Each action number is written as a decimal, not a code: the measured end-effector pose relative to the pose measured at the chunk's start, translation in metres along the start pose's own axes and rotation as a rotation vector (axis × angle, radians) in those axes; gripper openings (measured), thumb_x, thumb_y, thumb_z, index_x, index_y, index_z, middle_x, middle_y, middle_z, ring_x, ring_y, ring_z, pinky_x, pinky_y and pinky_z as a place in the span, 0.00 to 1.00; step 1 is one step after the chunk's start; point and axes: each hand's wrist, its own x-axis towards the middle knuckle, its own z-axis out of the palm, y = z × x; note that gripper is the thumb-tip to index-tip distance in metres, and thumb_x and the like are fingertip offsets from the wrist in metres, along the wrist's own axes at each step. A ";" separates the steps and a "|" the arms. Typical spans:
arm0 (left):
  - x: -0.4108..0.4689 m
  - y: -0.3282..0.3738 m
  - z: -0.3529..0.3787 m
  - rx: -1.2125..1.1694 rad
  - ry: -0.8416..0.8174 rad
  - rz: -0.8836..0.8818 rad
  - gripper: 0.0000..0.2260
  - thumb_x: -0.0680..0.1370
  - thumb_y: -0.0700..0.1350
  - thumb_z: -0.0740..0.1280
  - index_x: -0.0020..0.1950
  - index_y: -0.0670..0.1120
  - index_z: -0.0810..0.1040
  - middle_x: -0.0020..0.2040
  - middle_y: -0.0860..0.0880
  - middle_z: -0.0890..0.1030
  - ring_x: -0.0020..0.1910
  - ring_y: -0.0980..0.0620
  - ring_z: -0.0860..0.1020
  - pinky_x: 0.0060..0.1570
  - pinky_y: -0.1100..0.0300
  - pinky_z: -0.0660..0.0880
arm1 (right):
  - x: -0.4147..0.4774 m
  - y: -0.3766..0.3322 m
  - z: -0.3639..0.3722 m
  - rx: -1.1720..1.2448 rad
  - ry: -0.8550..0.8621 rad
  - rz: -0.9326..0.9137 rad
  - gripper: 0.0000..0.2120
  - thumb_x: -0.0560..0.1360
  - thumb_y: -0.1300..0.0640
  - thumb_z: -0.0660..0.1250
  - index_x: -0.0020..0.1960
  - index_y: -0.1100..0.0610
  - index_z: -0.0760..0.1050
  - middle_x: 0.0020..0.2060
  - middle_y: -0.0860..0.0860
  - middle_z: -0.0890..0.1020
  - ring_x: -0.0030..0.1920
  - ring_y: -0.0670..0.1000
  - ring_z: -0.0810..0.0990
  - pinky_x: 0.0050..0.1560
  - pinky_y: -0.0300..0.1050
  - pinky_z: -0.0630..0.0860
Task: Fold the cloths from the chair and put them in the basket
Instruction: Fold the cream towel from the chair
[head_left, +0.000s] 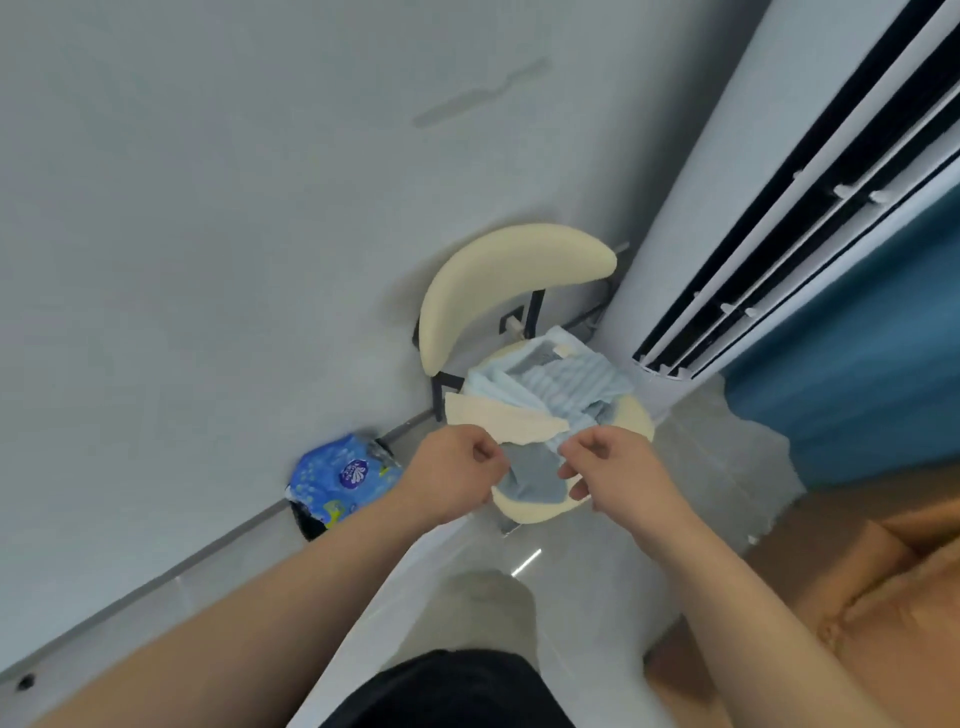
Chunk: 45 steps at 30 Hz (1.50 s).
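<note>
Left hand: we are pinching the blue-grey cloth's edge, fingers curled.
Right hand: we are pinching its other edge.
Chair: holding the cloths.

Only one view was given, a wide-angle camera worn on the person's head, so no second view shared any of the scene. It looked forward and steeply down, tilted so the wall's baseboard ran from seven o'clock up toward the middle. The chair stood near, just past centre toward twelve o'clock, and both forearms entered from the bottom edge, close to the lens.
</note>
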 end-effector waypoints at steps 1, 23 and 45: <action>0.011 0.007 0.007 -0.017 0.015 -0.029 0.04 0.79 0.44 0.68 0.46 0.46 0.81 0.40 0.47 0.85 0.36 0.51 0.85 0.44 0.51 0.84 | 0.015 0.002 -0.012 -0.014 -0.023 0.003 0.06 0.81 0.53 0.66 0.48 0.53 0.81 0.41 0.48 0.86 0.34 0.45 0.83 0.36 0.40 0.73; 0.138 0.130 0.164 -0.210 0.458 -0.458 0.05 0.75 0.44 0.68 0.44 0.43 0.81 0.34 0.48 0.85 0.36 0.49 0.84 0.47 0.46 0.83 | 0.288 0.043 -0.168 -0.583 -0.547 -0.225 0.06 0.79 0.57 0.67 0.49 0.59 0.80 0.41 0.53 0.84 0.43 0.54 0.85 0.39 0.46 0.77; 0.268 -0.076 0.350 -0.301 0.925 -0.402 0.04 0.77 0.46 0.69 0.42 0.53 0.78 0.39 0.54 0.84 0.42 0.52 0.84 0.50 0.54 0.80 | 0.444 0.247 0.032 -0.761 -0.460 -0.691 0.19 0.78 0.50 0.67 0.68 0.51 0.74 0.61 0.54 0.81 0.61 0.58 0.79 0.63 0.54 0.76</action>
